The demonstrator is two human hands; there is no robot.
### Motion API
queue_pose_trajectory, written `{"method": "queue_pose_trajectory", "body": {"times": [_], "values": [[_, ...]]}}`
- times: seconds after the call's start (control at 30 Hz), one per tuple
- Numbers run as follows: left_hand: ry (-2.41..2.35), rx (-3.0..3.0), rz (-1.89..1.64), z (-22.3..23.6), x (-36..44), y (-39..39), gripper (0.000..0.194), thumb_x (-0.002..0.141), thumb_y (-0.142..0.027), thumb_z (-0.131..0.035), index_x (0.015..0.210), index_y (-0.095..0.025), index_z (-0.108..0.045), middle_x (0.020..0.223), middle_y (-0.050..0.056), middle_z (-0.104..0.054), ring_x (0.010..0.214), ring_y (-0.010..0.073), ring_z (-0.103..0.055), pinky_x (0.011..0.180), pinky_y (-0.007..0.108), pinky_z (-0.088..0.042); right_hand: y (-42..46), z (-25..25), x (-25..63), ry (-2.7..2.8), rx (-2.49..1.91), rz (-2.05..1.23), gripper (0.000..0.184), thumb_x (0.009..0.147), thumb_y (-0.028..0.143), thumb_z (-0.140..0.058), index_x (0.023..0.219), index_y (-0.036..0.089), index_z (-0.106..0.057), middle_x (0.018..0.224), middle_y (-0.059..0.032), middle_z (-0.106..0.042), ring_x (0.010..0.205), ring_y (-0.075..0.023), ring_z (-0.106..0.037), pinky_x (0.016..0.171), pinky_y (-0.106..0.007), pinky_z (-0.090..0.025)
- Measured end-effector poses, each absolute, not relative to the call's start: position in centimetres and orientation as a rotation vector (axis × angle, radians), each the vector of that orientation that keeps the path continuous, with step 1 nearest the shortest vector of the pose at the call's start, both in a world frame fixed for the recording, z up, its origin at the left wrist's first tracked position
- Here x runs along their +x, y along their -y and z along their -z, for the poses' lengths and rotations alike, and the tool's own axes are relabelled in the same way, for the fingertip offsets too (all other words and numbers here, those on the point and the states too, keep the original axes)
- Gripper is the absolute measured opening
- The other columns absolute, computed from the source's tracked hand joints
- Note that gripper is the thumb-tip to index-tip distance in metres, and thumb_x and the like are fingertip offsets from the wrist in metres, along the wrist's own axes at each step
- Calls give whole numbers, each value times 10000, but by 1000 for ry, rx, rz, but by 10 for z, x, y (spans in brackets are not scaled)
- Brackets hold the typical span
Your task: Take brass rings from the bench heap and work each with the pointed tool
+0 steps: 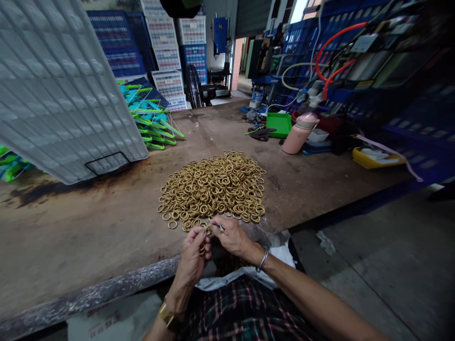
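A broad heap of brass-coloured metal rings lies on the table just beyond my hands. My left hand is closed, pinching one ring between thumb and forefinger. More rings sit in its curled fingers. Close against it, my right hand is closed around a small tool with a silvery end; its kind is mostly hidden by the fingers. The right fingertips meet the pinched ring. Below both hands, a pale cloth or bag lies open across the lap, dark inside.
A tall translucent ribbed plastic bin stands on the left of the worn table, beside green and blue plastic pieces. At the right are a green tray, a pink bottle and a yellow tray. Stacked crates stand behind.
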State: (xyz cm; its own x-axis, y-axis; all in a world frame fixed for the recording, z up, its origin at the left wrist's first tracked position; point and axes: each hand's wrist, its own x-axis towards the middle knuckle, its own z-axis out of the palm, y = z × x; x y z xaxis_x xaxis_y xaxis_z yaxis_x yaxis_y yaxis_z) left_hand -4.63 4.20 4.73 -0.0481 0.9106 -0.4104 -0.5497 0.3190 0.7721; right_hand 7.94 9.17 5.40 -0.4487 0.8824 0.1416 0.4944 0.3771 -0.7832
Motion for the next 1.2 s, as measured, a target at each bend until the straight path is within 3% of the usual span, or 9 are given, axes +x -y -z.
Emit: {"method": "queue_pose_trajectory", "body": {"times": [0.23, 0.43, 0.63, 0.9, 1.2], "values": [[-1347, 764, -1240, -42, -44, -41, 319, 692, -460, -606, 755, -169, -490, 541, -63, -496, 382, 43, -419, 348, 142, -329, -95, -54, 77, 1972, -1236, -1086, 242, 821, 289, -441, 669, 155, -575, 580, 36, -503, 552, -80, -410, 512, -182, -298], [-1215, 708, -1178, -42, -42, -38, 319, 726, -463, -572, 835, -172, -502, 570, -56, -504, 398, 47, -422, 347, 142, -320, -94, -54, 76, 1940, -1285, -1118, 213, 792, 271, -458, 655, 157, -574, 547, 50, -461, 530, -74, -384, 485, -178, -271], [-1104, 597, -1180, -47, -41, -38, 325, 681, -460, -621, 769, -174, -494, 565, -59, -509, 401, 42, -420, 365, 148, -326, -95, -52, 77, 1847, -1244, -1234, 248, 825, 258, -404, 634, 158, -526, 567, 42, -473, 553, -81, -417, 523, -182, -321], [-1199, 644, -1212, -44, -42, -39, 329, 685, -466, -612, 783, -179, -485, 576, -52, -529, 414, 53, -442, 358, 150, -331, -92, -51, 86, 2360, -1303, -790, 188, 772, 134, -425, 851, 176, -590, 742, -36, -608, 682, -136, -509, 626, -233, -322], [-1251, 824, -1183, -40, -43, -37, 273, 755, -443, -542, 801, -179, -492, 607, -42, -523, 445, 60, -457, 379, 152, -361, -88, -55, 85, 2578, -1347, -710, 273, 727, 132, -396, 953, 166, -546, 797, -61, -622, 713, -157, -534, 627, -247, -315]]}}
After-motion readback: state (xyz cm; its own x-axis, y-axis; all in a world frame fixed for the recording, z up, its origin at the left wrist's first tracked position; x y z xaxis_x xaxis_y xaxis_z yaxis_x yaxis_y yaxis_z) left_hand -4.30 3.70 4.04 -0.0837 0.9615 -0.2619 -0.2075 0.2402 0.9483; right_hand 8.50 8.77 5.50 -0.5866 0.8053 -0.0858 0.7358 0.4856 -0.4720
